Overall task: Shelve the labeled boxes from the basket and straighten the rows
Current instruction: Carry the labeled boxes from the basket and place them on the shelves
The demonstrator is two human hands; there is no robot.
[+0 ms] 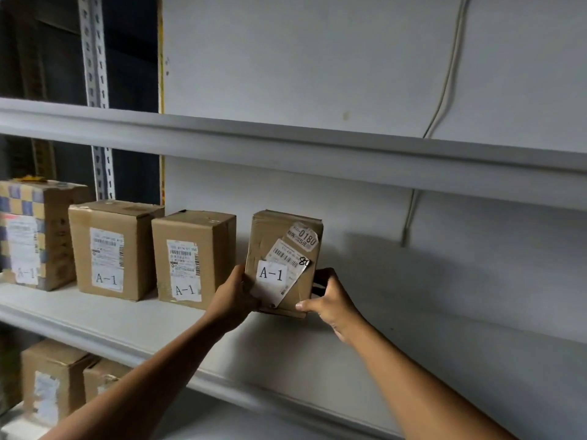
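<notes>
A small brown cardboard box (282, 265), creased and wrapped in shiny tape, carries a white "A-1" label (272, 274), a peeling barcode slip and a torn sticker reading "0180". It stands upright on the grey metal middle shelf (127, 325), at the right end of a row. Left of it stand three more brown cardboard boxes with "A-1" labels: one just beside it (192, 258), a second (111, 249) further left, and a checker-taped one (35, 233) at the far left. Two more cardboard boxes (54, 382) sit on the lower shelf. The left hand (235, 293) grips the small box's lower left edge, fingers curled behind it. The right hand (327, 300) holds the lower right corner, thumb pressed on the front, fingers wrapped round the side. Both forearms reach up from below.
</notes>
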